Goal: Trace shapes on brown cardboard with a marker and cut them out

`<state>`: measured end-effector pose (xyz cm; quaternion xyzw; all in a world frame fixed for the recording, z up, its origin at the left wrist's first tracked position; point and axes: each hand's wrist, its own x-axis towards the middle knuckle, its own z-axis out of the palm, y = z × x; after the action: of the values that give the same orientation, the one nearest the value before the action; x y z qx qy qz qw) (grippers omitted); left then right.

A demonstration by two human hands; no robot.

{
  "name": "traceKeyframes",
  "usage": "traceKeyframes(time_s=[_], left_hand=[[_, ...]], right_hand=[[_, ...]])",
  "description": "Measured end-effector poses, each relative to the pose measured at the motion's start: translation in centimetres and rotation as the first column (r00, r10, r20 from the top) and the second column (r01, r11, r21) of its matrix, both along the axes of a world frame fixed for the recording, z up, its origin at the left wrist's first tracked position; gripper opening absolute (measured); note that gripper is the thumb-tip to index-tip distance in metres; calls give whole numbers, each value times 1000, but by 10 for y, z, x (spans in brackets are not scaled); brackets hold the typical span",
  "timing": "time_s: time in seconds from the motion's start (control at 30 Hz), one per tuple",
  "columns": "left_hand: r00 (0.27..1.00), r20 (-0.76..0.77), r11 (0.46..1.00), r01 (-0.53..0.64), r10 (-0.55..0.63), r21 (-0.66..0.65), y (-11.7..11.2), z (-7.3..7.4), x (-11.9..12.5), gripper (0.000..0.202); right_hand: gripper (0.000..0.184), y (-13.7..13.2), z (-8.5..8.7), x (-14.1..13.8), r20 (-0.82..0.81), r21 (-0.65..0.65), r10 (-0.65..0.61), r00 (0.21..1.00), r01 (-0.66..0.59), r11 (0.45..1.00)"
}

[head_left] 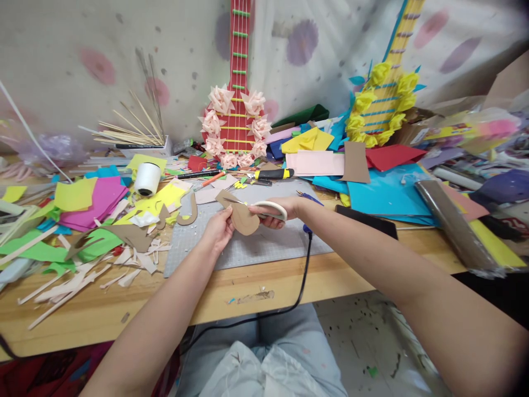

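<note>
My left hand (218, 227) pinches a brown cardboard cut-out (241, 214) with a rounded body and a narrow neck. My right hand (276, 212) is closed through the white handles of a pair of scissors (270, 208), whose blades point left onto the cardboard's upper edge. Both hands hover just above a grey cutting mat (248, 242) on the wooden table (231, 286).
Paper scraps and coloured foam sheets (95, 201) litter the left side, by a white tape roll (147, 178) and skewers (132, 132). Two decorated paper guitars (235, 121) lean against the back wall. A yellow-black utility knife (273, 174) lies behind the mat. A black cable (303, 275) hangs over the front edge.
</note>
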<state>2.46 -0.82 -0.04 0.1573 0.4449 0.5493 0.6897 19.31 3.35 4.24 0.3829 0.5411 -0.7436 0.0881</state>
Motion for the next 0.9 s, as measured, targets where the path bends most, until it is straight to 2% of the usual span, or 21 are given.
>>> traceKeyframes(time_s=[0.27,0.67,0.77,0.9], left_hand=[[1000,28,1000,8,-8,3,0,2,1,19],[999,-41,1000,13,-13,-4,-1,2,-1,13],[997,-76,1000,12,-10,17,0,0,-1,12],[989,-145,997,-8,18,74,-1,0,-2,8]], right_hand=[[52,2,-1,0,1,-19,-3,1000,3,1000],[50,-9,-7,3,-34,217,-107,994,112,970],[51,-10,-9,2,-21,250,-112,993,114,962],[50,-10,-12,2,-83,278,-108,991,127,952]])
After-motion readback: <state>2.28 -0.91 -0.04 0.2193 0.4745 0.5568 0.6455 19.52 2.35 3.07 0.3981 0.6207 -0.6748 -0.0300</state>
